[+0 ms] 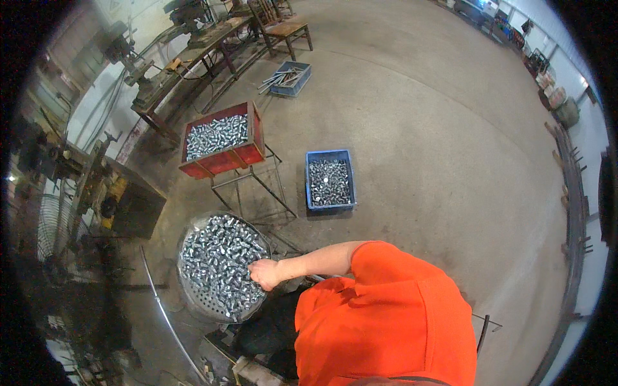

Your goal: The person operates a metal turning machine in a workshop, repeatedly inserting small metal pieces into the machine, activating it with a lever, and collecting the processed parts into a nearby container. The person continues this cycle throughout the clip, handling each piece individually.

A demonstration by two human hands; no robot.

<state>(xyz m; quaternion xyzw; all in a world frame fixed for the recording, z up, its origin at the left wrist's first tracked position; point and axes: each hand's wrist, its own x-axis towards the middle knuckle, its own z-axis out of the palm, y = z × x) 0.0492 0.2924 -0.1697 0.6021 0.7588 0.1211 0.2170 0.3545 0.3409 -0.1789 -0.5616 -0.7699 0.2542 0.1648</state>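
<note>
My right hand point(262, 275) reaches left from an orange sleeve to the near right side of a heap of shiny, short metal cylindrical pieces point(222, 257). Its fingers are curled down against the pieces; what lies between them is hidden. The heap fills a round metal basin point(207, 303) with small holes in its wall, low down in front of my dark-trousered legs. My left hand does not show; the orange shirt covers that side.
Beyond the basin, a red crate point(222, 161) of similar metal pieces rests on a metal stand point(254, 183). A blue bin point(329, 207) of small metal parts sits on the floor, and another blue bin point(293, 83) holds rods. Machinery point(132, 202) stands left; a thin rod point(168, 321) slants beside the basin.
</note>
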